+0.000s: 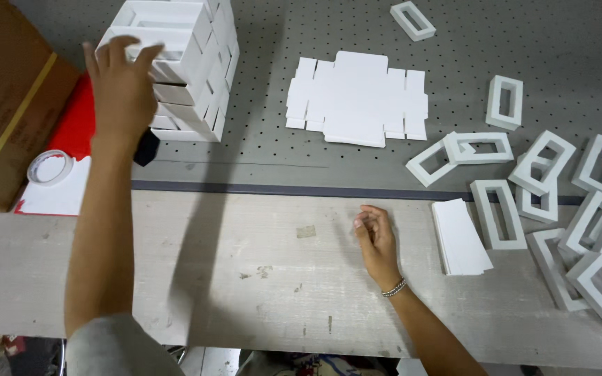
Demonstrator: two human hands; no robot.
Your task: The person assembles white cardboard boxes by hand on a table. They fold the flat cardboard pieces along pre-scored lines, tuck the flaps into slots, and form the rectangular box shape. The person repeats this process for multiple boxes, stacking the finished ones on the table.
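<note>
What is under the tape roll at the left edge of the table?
The tape roll lies on a white sheet, which overlaps a red sheet. Whatever lies beneath those sheets is covered; the cardboard box stands beside them.

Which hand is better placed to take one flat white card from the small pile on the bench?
The right hand, probably: it rests beside the flat card pile, while the left hand touches the box stack.
</note>
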